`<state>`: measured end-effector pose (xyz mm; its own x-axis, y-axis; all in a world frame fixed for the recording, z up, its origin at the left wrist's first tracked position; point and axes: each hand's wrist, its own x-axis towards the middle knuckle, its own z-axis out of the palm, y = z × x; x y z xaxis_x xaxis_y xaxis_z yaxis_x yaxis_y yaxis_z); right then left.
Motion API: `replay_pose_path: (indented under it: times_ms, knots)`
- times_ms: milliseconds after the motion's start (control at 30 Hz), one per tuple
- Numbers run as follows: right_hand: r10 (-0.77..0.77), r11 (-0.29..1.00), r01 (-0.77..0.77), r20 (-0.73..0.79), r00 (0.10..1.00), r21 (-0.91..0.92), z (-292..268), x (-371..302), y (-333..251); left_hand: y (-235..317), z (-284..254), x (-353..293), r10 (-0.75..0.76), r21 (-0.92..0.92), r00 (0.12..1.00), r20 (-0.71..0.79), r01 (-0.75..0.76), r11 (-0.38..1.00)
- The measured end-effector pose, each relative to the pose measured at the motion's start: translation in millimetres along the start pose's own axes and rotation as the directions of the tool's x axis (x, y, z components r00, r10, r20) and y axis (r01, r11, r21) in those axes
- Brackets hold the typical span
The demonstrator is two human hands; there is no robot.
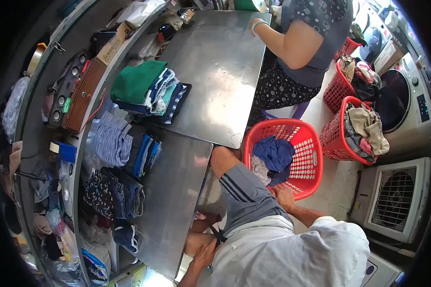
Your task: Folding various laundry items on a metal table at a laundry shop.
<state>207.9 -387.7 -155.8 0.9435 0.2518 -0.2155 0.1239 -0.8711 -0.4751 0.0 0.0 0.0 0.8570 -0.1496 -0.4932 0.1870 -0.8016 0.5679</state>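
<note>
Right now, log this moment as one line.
right hand: at near rim of red basket | inside: blue clothes, pale cloth | left hand: by left leg | far metal table: green-topped folded stack

Right hand at red basket with blue cloth; left hand at leg; 3 more baskets beyond.

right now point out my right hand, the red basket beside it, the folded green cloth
Right hand (285, 197): head view, its back
Red basket (301, 182): head view, inside wall
Folded green cloth (137, 82): head view, upper face
</note>
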Motion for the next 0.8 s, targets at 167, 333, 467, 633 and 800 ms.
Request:
replay_pose_path:
  times_ms: [167,333,467,633,800]
  knots:
    - [-0.017,1.0,0.016,-0.019,1.0,-0.016,0.0,11.0,-3.2,-4.7,-6.2,17.1,0.038,-0.16,0.999,-0.032,-0.043,0.986]
    - [0.007,1.0,-0.007,-0.009,1.0,0.009,-1.2,5.9,-1.2,-15.5,30.3,51.8,-0.014,-0.384,0.997,-0.072,-0.015,0.923]
    - [0.003,1.0,-0.003,-0.006,1.0,0.014,-2.0,6.9,-1.5,-32.8,47.2,37.9,0.22,-0.117,0.958,-0.181,-0.243,0.963]
    - [0.008,1.0,-0.008,0.041,0.999,0.002,-7.8,6.6,-4.4,-26.8,15.9,8.3,0.044,0.028,0.993,0.108,-0.047,0.998]
    - [0.035,0.999,-0.035,0.015,0.999,0.015,-3.5,3.9,-1.8,-12.2,-32.6,14.0,-0.034,0.046,0.998,-0.052,0.036,0.998]
